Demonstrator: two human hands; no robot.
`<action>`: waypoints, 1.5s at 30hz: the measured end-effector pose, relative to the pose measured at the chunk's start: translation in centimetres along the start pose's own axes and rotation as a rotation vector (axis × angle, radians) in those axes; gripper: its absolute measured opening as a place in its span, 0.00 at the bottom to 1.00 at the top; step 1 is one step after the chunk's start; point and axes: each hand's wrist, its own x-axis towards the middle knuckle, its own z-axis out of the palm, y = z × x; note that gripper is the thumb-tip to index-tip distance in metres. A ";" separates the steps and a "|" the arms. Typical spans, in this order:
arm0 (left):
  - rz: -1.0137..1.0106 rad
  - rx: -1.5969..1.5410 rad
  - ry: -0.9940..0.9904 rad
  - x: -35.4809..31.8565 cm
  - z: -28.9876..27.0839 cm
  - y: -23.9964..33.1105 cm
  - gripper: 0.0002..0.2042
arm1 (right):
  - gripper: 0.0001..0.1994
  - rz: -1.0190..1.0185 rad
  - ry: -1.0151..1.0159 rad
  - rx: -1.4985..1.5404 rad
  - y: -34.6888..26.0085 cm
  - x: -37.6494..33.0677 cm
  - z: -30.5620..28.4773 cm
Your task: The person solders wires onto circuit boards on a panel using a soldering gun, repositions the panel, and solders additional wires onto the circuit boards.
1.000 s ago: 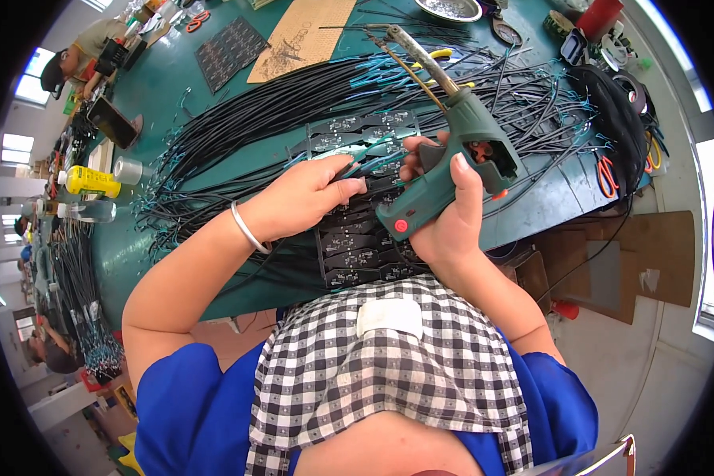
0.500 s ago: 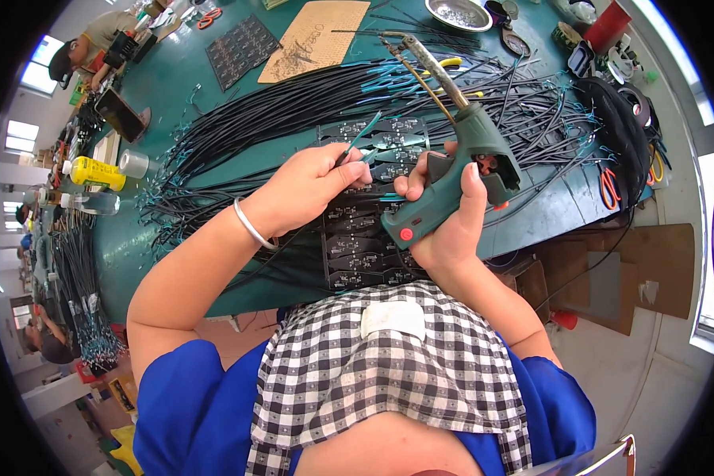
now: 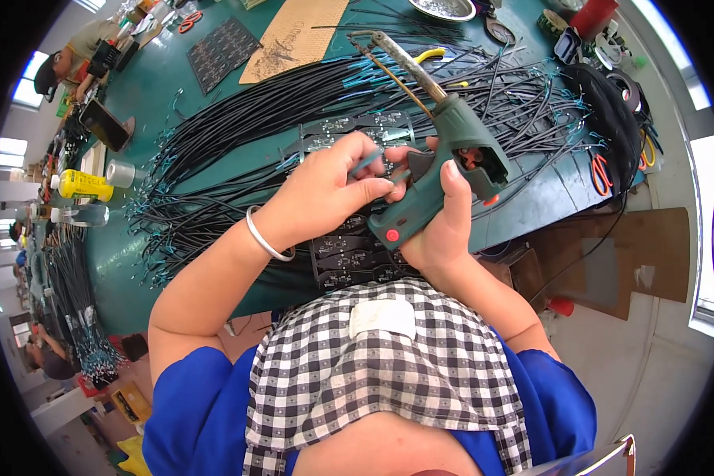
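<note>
My right hand (image 3: 446,222) is wrapped round the grip of a green pistol-shaped soldering gun (image 3: 466,131). Its metal barrel and thin feed tube point up and away to the left. Close beside it, my left hand (image 3: 325,190) is closed on a cable with teal wire ends (image 3: 366,162), blurred by motion. The fingertips of both hands meet or nearly meet at the wire ends; contact is hard to tell. Under the hands lie black circuit boards (image 3: 345,258) joined in a panel, partly covered by my arms.
Long black cables (image 3: 262,107) with teal ends spread across the green table (image 3: 135,297). Behind them lie a cardboard sheet (image 3: 293,36), another dark board panel (image 3: 224,55) and a metal bowl (image 3: 443,8). Bottles (image 3: 86,185) stand left; orange-handled scissors (image 3: 601,174) lie right. A co-worker (image 3: 79,55) sits far left.
My left hand has moved right with the cable, bringing its wire ends to my right fingers. The soldering gun stays in my right hand. The whole view has shifted slightly.
</note>
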 end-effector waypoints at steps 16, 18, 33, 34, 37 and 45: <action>0.371 0.453 0.155 -1.2 0.9 -0.9 0.22 | 0.21 0.099 -0.020 0.073 -0.2 0.4 -0.6; -0.025 0.316 -0.202 -1.0 0.3 -0.5 0.26 | 0.21 0.112 -0.022 0.143 0.0 0.4 -0.8; -0.102 0.366 -0.519 2.0 -1.1 0.3 0.17 | 0.20 -0.125 -0.106 -0.031 -0.4 0.7 -0.5; -0.167 0.286 -0.520 1.9 -0.9 0.3 0.17 | 0.20 -0.141 -0.125 -0.086 -0.4 0.7 -0.5; -0.205 0.299 -0.478 1.9 -1.3 0.4 0.16 | 0.20 -0.169 -0.132 -0.092 -1.5 0.9 -0.8; -0.084 0.102 -0.359 2.1 -2.3 0.3 0.13 | 0.34 -0.354 -0.259 -0.327 -2.2 0.2 -1.5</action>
